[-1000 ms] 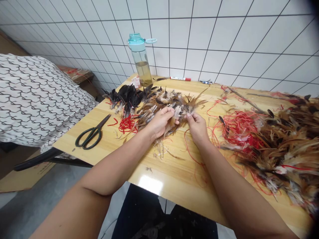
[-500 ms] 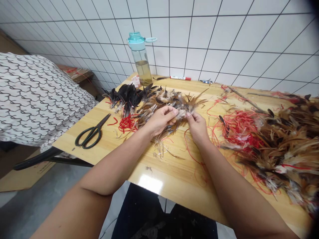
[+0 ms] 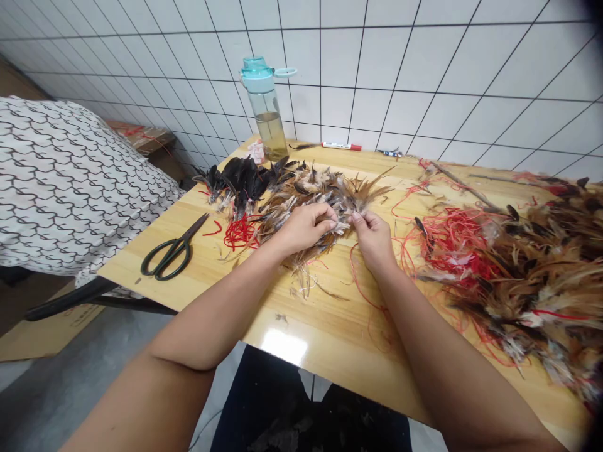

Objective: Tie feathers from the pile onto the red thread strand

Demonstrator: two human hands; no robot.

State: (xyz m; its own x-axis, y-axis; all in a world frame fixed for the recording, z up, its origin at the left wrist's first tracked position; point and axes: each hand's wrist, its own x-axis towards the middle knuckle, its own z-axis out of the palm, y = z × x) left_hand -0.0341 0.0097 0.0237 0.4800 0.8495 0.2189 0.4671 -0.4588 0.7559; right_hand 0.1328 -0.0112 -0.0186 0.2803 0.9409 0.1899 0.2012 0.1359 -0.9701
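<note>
Here, right fingers (image 3: 364, 221) pinch feathers (image 3: 362, 198); marker lettering (image 3: 335, 145) blurs.

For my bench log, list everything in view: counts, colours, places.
Water bottle: one, teal, back left
Crumpled scrap: one, pinkish, beside bottle
Marker: one, white-red, near wall
Small item: one, blue, beside marker
Scissors: one, dark, left
Feathers: uncountable; black left, brown centre and right
String: uncountable, red, left and right
Sticks: two, brownish, back right
Patterned cloth: one, white, far left
Cardboard: unclear, brown, left
Table: one, tan, centre
Wall tiles: many, white, behind
Trousers: one, dark, bottom
Left hand: one, bare, over feathers
Right hand: one, bare, beside it
</note>
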